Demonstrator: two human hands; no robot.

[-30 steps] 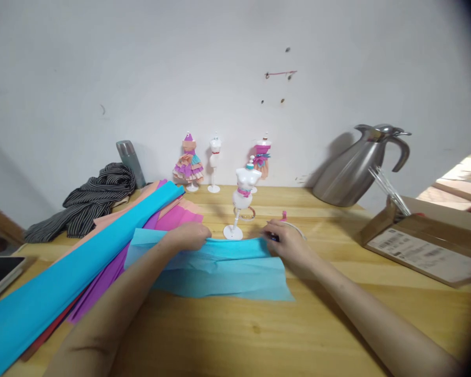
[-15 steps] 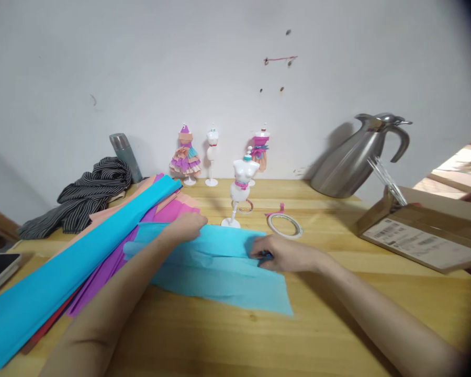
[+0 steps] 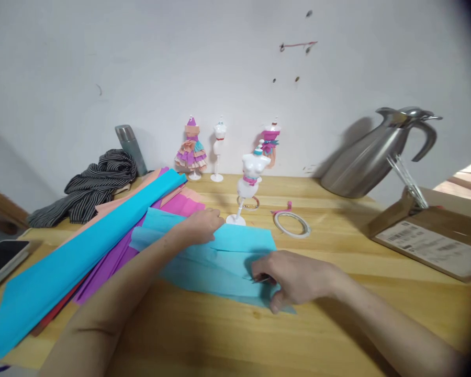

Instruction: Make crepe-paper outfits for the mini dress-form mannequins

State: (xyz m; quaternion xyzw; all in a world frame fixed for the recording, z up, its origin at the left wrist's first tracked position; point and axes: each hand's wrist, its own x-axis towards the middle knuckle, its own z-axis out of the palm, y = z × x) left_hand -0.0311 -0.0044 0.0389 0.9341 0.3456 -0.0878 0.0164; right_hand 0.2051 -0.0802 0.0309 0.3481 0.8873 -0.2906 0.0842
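Light blue crepe paper (image 3: 239, 267) lies in layers on the wooden table. My left hand (image 3: 204, 226) rests on its upper part, fingers bent and together, holding the paper down. My right hand (image 3: 286, 275) is over the paper's right side, fingers curled round something small with a thin shiny edge, mostly hidden; its thumb points down toward the paper's near edge. Just behind the paper stands a white mini dress form (image 3: 252, 167) with a pink band at the waist. A roll of white tape (image 3: 291, 224) lies to its right.
Rolled blue paper (image 3: 90, 256) and purple sheets (image 3: 105, 277) lie at left. A striped cloth (image 3: 98, 183), bottle (image 3: 131, 149) and phone (image 3: 3, 262) are beyond. Dressed forms (image 3: 191, 149) stand along the wall. At right are a steel jug (image 3: 369, 154) and cardboard box (image 3: 432, 235).
My right hand has moved toward me over the blue paper, its thumb now lower. My left hand has shifted slightly right along the paper. The camera view has turned a little.
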